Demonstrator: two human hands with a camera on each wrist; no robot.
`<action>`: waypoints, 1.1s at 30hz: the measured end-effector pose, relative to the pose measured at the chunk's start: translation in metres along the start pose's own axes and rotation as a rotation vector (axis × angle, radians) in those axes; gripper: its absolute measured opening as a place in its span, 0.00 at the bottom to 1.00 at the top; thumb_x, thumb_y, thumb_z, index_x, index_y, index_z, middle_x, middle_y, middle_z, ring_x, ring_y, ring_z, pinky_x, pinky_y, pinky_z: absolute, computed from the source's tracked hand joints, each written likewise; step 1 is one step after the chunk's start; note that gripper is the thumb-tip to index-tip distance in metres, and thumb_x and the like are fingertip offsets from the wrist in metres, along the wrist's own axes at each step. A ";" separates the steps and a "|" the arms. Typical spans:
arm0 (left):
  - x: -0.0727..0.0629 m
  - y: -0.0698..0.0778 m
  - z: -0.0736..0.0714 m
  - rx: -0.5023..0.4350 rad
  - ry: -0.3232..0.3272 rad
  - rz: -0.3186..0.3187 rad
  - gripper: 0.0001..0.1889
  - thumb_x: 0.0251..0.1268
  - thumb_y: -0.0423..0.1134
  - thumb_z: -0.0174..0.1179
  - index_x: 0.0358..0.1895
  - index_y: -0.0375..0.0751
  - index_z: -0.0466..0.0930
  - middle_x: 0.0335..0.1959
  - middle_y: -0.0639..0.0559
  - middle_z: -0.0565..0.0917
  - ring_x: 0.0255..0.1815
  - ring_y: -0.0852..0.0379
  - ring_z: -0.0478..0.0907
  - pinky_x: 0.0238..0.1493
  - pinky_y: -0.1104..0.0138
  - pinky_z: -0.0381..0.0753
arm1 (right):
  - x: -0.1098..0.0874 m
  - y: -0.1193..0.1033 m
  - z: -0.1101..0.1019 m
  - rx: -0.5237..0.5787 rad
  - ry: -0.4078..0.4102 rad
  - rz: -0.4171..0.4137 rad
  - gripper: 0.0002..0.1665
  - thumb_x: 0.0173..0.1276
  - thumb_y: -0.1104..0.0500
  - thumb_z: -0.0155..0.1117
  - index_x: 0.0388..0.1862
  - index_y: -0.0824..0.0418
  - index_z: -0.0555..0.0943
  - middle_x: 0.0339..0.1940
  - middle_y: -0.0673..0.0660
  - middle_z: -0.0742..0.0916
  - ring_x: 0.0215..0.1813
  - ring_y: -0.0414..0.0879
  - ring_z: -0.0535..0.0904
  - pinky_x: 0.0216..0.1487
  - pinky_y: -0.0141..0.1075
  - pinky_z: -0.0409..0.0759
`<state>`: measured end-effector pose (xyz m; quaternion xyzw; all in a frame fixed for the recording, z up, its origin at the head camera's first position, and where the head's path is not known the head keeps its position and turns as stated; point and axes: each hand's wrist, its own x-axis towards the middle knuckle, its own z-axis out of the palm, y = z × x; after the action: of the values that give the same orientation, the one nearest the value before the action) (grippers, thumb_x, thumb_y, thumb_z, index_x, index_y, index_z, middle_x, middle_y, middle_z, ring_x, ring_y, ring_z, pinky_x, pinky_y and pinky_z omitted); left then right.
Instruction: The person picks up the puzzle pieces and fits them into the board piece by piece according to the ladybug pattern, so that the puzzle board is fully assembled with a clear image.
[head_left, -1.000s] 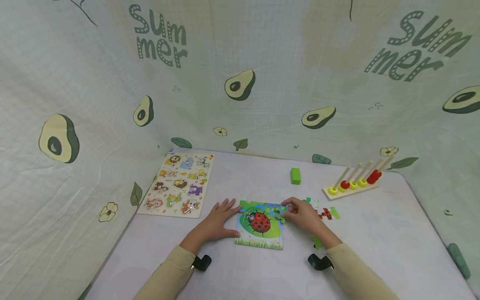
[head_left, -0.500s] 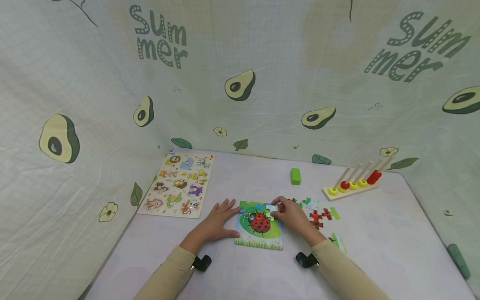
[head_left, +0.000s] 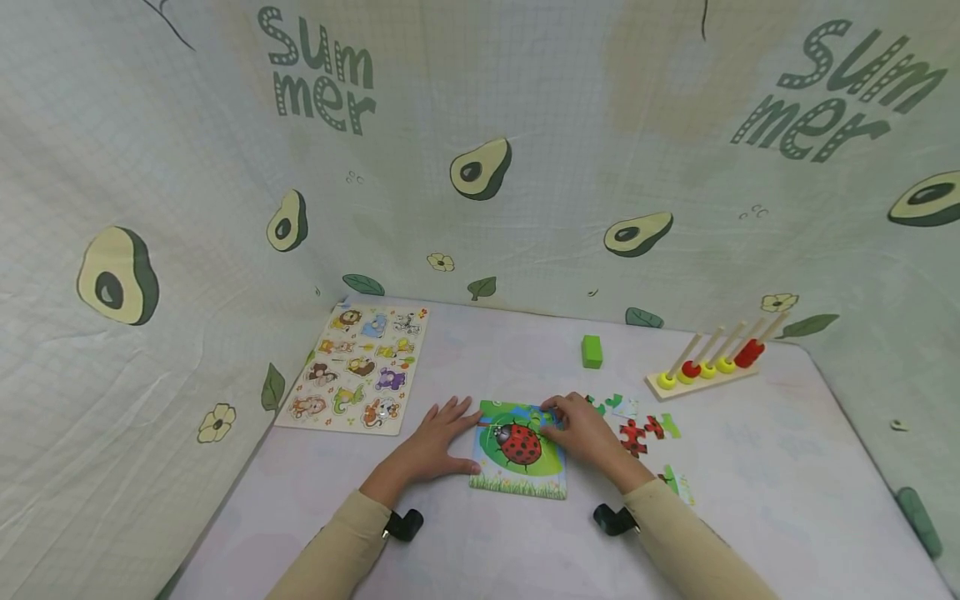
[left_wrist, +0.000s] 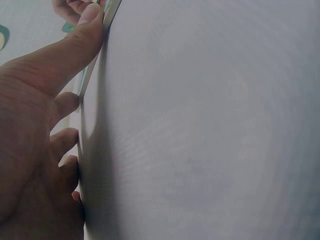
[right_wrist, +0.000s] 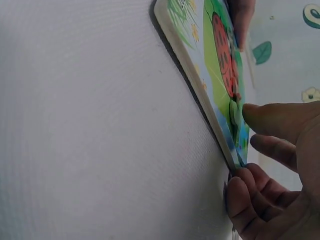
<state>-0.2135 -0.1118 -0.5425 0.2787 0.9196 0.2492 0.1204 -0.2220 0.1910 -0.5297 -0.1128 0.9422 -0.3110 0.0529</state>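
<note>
A square ladybug jigsaw puzzle (head_left: 517, 486) lies on the table between the hands. My left hand (head_left: 427, 448) spreads along its left side, with the thumb and index fingertip at the edge. In the left wrist view, the thumb (left_wrist: 75, 47) touches the puzzle's side. My right hand (head_left: 591, 433) pinches a green-and-blue puzzle piece (head_left: 537, 418) at the upper right of the puzzle, above the ladybug. From the right wrist, a small green part (right_wrist: 234, 112) stands slightly raised from the picture by the thumb; the other fingers curl near the puzzle's corner.
Loose puzzle pieces lie right of the puzzle, including a red one (head_left: 632, 437) and a green-and-white one (head_left: 678, 483). A green block (head_left: 592, 352) stands behind. A bead-counting rack (head_left: 701, 382) is at the back right, an animal peg board (head_left: 352, 421) at the left.
My right hand has moved left over the puzzle's upper right area with the puzzle piece, which has gone from tilted to flatter on the picture. The left hand has stayed still.
</note>
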 end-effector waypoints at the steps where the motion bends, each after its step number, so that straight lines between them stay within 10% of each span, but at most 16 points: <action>1: 0.000 0.000 0.000 0.001 0.001 -0.001 0.49 0.56 0.63 0.71 0.79 0.49 0.62 0.83 0.46 0.54 0.84 0.43 0.43 0.81 0.45 0.39 | -0.001 0.000 0.000 -0.010 -0.007 -0.007 0.20 0.65 0.55 0.75 0.55 0.56 0.84 0.38 0.52 0.77 0.34 0.43 0.69 0.35 0.36 0.71; 33: 0.000 -0.001 0.001 0.010 0.006 -0.003 0.49 0.56 0.64 0.70 0.79 0.51 0.63 0.83 0.47 0.54 0.84 0.44 0.43 0.81 0.45 0.40 | -0.004 0.000 0.004 -0.177 -0.025 -0.075 0.27 0.61 0.48 0.78 0.59 0.54 0.85 0.42 0.50 0.76 0.38 0.41 0.72 0.40 0.39 0.77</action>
<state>-0.2136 -0.1119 -0.5439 0.2770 0.9218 0.2451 0.1166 -0.2173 0.1895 -0.5327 -0.1559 0.9604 -0.2269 0.0426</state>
